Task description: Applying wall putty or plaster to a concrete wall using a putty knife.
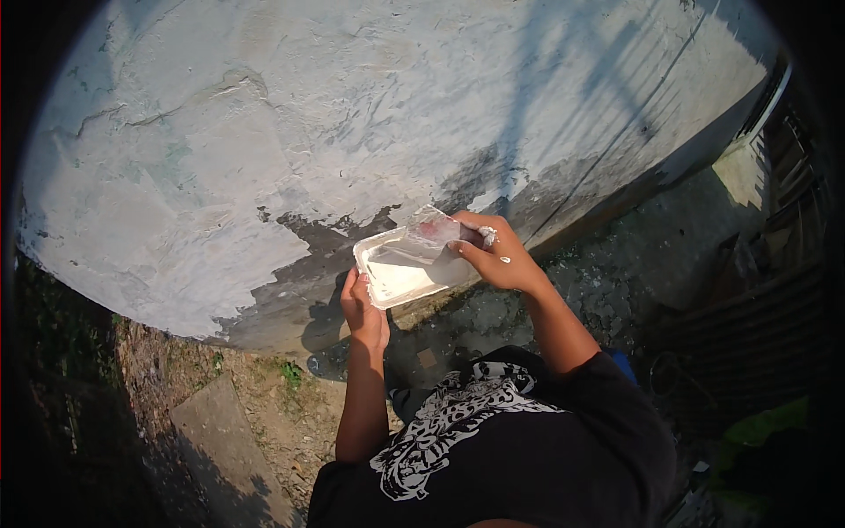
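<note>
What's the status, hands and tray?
Left hand grips white tray from below. Right hand at tray's right edge, fingers closed on a tool reaching into the tray. Patchy plastered wall directly ahead; nothing between.

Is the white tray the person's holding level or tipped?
Tipped. The white tray slants, its inside turned toward the camera, left hand under its lower edge, right hand at its raised end. Contents: cannot tell.
</note>
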